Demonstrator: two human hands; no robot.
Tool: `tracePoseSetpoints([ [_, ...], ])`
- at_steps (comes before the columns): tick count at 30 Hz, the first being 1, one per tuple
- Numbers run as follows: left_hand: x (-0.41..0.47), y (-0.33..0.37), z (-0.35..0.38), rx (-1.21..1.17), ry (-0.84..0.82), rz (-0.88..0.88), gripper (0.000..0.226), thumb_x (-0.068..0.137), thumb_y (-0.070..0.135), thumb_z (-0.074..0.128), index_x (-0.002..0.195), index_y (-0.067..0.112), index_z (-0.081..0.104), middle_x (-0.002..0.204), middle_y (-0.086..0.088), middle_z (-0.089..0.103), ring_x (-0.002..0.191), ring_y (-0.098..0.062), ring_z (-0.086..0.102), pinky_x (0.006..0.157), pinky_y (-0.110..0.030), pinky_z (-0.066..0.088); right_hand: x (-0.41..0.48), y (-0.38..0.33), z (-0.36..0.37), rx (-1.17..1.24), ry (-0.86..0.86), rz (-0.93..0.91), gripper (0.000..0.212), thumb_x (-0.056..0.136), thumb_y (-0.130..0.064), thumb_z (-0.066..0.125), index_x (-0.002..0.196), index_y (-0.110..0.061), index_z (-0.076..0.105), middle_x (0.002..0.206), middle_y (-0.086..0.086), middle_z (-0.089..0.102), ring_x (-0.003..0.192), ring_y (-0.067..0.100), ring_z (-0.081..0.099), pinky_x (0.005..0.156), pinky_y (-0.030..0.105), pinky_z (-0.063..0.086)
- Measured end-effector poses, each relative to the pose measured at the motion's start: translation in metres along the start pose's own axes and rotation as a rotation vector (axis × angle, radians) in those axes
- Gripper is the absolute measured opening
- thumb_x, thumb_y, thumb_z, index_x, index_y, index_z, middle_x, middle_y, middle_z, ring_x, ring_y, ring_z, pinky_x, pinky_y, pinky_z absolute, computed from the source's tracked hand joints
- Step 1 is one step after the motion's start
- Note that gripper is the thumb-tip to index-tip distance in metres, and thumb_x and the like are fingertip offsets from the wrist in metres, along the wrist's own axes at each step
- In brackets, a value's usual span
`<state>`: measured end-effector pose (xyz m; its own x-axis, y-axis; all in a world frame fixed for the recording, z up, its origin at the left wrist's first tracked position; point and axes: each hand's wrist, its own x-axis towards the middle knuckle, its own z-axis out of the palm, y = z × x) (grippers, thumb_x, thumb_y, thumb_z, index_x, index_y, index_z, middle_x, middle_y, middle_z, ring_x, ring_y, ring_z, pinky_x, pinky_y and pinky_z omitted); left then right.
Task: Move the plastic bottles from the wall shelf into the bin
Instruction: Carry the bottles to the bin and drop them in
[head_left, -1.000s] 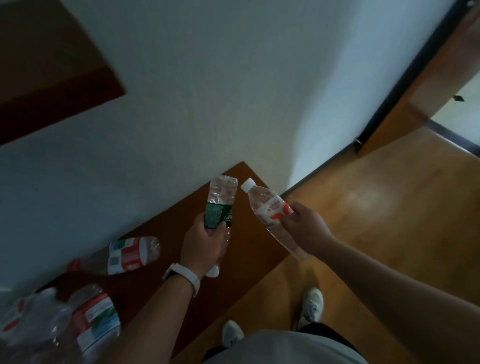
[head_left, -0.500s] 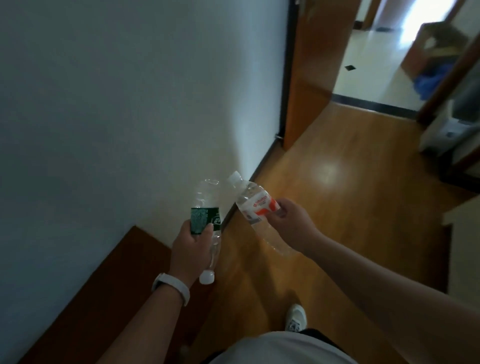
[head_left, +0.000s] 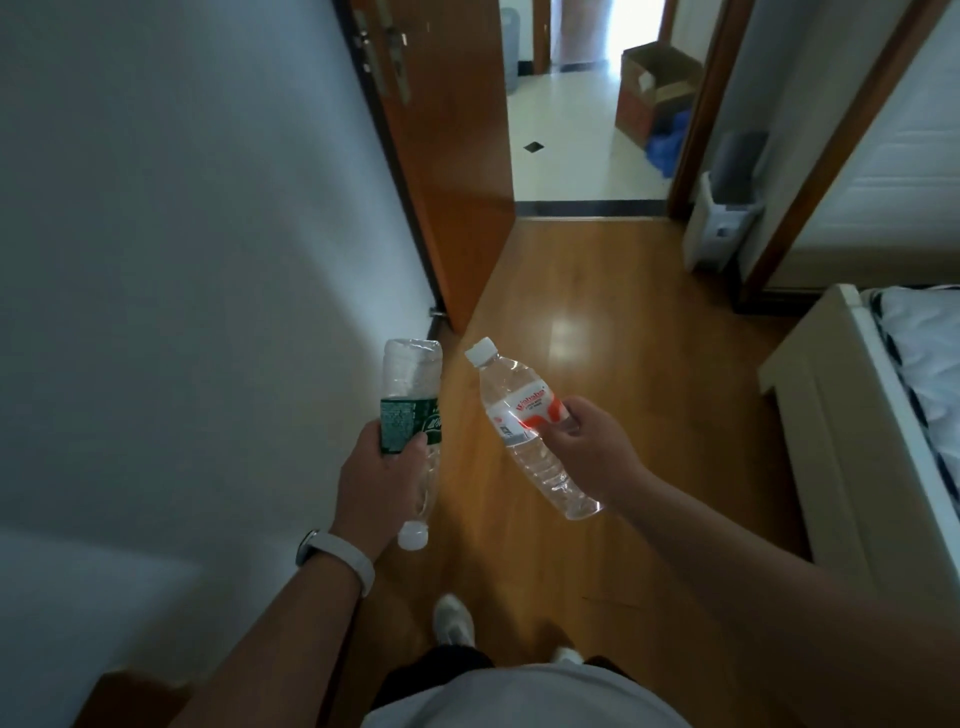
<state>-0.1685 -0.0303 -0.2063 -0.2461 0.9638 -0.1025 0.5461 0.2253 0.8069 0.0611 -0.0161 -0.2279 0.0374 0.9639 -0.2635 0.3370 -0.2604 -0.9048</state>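
Left hand (head_left: 379, 467): wraps round the green-label bottle (head_left: 410, 410) at its label, cap end down; a full grip suits carrying.
Right hand (head_left: 592, 452): pinches the red-label bottle (head_left: 524, 421) at its label between thumb and fingers, cap tilted up and away.
Bottles: held apart above the wooden floor (head_left: 597, 312), one per hand, probably to save a trip.
Bed (head_left: 852, 415): on the right, beside the walkway.
White bin (head_left: 719, 228): by the far door frame, well apart from both hands; likely the target.
Cardboard box (head_left: 654, 88): beyond the doorway.
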Motion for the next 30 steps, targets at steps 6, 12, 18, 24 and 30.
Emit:
tracePoseSetpoints([
  [6,0.075,0.004,0.028,-0.033,-0.104,0.033,0.012,0.092,0.032,0.06,0.1,0.024,0.058,0.084,0.005,0.065,0.073,-0.013,0.064,0.058,-0.024,0.046,0.055,-0.004,-0.006,-0.029,0.075,0.029,0.022,0.091,-0.04,0.064,0.099,-0.019,0.061,0.089,-0.002,0.067,0.08,0.018,0.067,0.068,0.034,0.058],
  [12,0.182,0.023,0.047,-0.085,-0.183,0.062,0.009,0.094,0.029,0.059,0.1,0.023,0.058,0.086,0.009,0.064,0.079,-0.008,0.063,0.058,-0.022,0.044,0.136,-0.034,-0.009,-0.046,0.199,0.075,0.023,0.091,-0.043,0.063,0.101,-0.022,0.062,0.091,-0.004,0.07,0.079,0.012,0.069,0.071,0.036,0.061],
  [18,0.302,0.05,0.041,-0.176,-0.244,0.128,0.008,0.094,0.024,0.062,0.101,0.025,0.058,0.088,0.012,0.064,0.079,-0.003,0.061,0.056,-0.011,0.042,0.226,-0.098,0.006,-0.081,0.215,0.058,0.024,0.09,-0.045,0.063,0.103,-0.025,0.062,0.094,-0.007,0.07,0.082,0.01,0.069,0.072,0.034,0.061],
  [24,0.389,0.08,0.055,-0.218,-0.344,0.15,0.013,0.094,0.03,0.061,0.104,0.023,0.06,0.086,0.008,0.066,0.076,-0.008,0.064,0.057,-0.018,0.044,0.29,-0.138,0.007,-0.003,0.275,0.057,0.025,0.09,-0.043,0.063,0.107,-0.025,0.062,0.096,-0.007,0.07,0.084,0.011,0.07,0.072,0.031,0.06],
  [30,0.434,0.118,0.096,-0.242,-0.449,0.152,0.008,0.094,0.025,0.06,0.1,0.02,0.06,0.081,0.006,0.066,0.062,0.005,0.061,0.047,-0.009,0.042,0.331,-0.131,-0.036,0.089,0.381,0.114,0.032,0.084,-0.052,0.066,0.102,-0.027,0.064,0.092,-0.004,0.072,0.08,0.013,0.071,0.075,0.042,0.061],
])
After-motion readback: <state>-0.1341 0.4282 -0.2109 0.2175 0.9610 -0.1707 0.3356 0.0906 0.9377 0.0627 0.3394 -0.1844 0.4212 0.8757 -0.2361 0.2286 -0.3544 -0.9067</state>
